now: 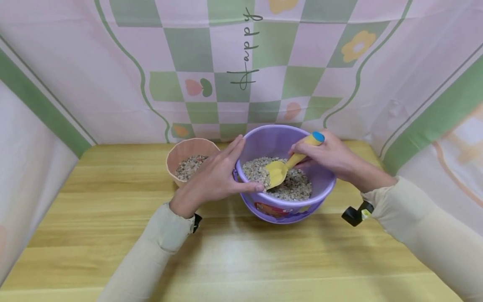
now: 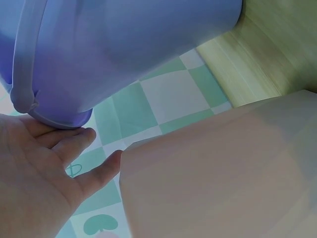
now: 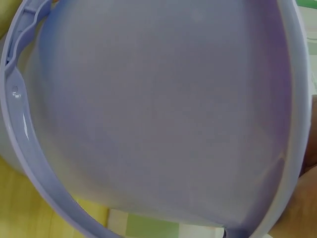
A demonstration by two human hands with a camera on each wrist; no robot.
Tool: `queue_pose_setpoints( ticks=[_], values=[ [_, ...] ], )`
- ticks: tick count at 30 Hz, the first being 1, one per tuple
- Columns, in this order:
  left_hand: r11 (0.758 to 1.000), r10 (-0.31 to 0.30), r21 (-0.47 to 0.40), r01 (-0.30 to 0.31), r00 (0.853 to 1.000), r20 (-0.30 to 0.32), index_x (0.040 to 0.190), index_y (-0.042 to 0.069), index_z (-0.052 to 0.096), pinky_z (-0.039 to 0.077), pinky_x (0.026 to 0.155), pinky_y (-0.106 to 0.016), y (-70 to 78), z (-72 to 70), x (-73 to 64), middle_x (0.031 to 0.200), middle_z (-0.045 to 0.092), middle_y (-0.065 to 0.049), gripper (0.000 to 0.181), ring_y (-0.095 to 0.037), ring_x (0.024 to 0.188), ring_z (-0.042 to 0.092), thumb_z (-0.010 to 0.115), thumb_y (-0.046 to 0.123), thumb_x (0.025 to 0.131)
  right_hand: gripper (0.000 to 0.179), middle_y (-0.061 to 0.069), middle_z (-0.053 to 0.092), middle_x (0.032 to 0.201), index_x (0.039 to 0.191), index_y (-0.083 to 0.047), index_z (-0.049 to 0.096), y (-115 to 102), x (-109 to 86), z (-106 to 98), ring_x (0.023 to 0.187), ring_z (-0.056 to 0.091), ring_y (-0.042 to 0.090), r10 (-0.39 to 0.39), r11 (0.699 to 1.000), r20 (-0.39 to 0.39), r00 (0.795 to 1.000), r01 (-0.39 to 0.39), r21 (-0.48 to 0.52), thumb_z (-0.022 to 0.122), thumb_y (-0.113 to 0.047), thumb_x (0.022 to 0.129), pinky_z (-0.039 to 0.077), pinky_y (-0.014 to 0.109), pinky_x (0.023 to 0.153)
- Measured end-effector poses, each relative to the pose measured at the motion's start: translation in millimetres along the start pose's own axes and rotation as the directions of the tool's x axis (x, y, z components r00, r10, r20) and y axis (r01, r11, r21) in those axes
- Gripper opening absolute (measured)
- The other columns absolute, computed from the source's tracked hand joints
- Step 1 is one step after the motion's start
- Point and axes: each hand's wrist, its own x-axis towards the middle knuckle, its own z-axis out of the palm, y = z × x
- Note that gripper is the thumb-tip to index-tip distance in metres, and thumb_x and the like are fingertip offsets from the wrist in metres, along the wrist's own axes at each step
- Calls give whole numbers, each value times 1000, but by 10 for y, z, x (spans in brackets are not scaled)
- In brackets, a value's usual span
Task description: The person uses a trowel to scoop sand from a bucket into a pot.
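Note:
A purple bucket (image 1: 322,191) holds speckled, gravel-like grains (image 1: 298,186). Inside it, my right hand (image 1: 330,153) grips the handle of a yellow toy shovel (image 1: 277,173) with a blue handle end; the blade is down in the grains. My left hand (image 1: 216,174) rests on the bucket's left rim, fingers extended and thumb spread along the near rim. In the left wrist view, the left hand (image 2: 39,168) has fingers against the rim, and its little finger reaches the peach bowl (image 2: 213,173). The right wrist view shows mostly the bucket's outer wall (image 3: 158,109); the right hand is barely visible.
The peach faceted bowl (image 1: 177,157), holding similar grains, stands left of the bucket, partly behind the left hand. The bucket's carrying handle (image 3: 27,124) hangs down its outside. Both stand on a wooden table (image 1: 226,260) before a checked cloth backdrop (image 1: 234,50).

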Motion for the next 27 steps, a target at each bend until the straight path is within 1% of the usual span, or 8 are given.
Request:
queue_pose_setpoints(
  ticks=[7, 14, 21, 27],
  values=[
    [1000, 1, 0, -1, 1000, -1, 161, 18, 8, 36, 112, -46, -4, -3, -3, 166, 8, -3, 124, -28, 143, 34, 55, 89, 71, 20, 18, 74, 89, 98, 7, 72, 3, 11, 1, 80, 74, 27, -18, 1000, 10, 1000, 18, 14, 62, -10, 97, 59, 38, 75],
    [1000, 14, 10, -14, 1000, -4, 161, 16, 9, 37, 111, -44, -14, 3, -4, 166, 9, -4, 123, -29, 142, 36, 55, 88, 72, 29, 19, 74, 90, 105, 18, 66, -6, 13, 6, 81, 74, 27, -32, 999, 13, 999, 32, 9, 60, -10, 98, 59, 37, 75],
    [1000, 3, 5, -3, 1000, 0, 161, 17, 8, 36, 112, -46, -4, -8, -7, 166, 7, -2, 124, -30, 143, 34, 54, 89, 72, 24, 20, 74, 90, 101, 12, 69, -8, 22, 19, 82, 74, 29, -26, 997, 22, 999, 24, 70, 59, -9, 97, 58, 38, 77],
    [1000, -6, -1, 6, 1000, 6, 161, 20, 6, 36, 112, -46, -4, -8, -7, 166, 6, -1, 124, -29, 143, 34, 54, 89, 71, 24, 21, 74, 89, 101, 13, 68, 0, 29, 26, 81, 74, 30, -35, 996, 31, 999, 32, 86, 59, -8, 98, 58, 38, 77]
  ],
)
